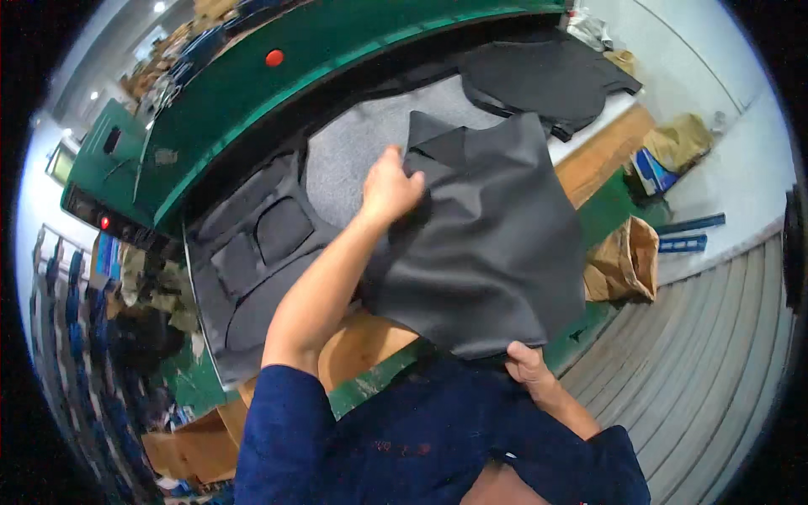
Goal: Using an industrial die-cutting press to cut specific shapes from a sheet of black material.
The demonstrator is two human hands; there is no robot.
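A large sheet of black synthetic leather [497,236] is lifted in front of me, its surface rippled and its outline irregular. My left hand [392,187] is closed on its left edge, near the far corner, with the thumb showing. My right hand [527,364] pinches the sheet's near edge close to my body, its fingers partly hidden underneath. Behind the sheet lies a grey fabric-like piece [345,160], partly covered. To the left are dark sheets with curved cut outlines [282,234]. More dark material [539,80] is spread at the far right.
A green machine beam [353,50] with a red button [274,58] spans the back of the worktable. A wooden board [606,156] edges its right side. Beyond stands an open brown paper bag [627,261]. A cardboard box [194,446] is low at left.
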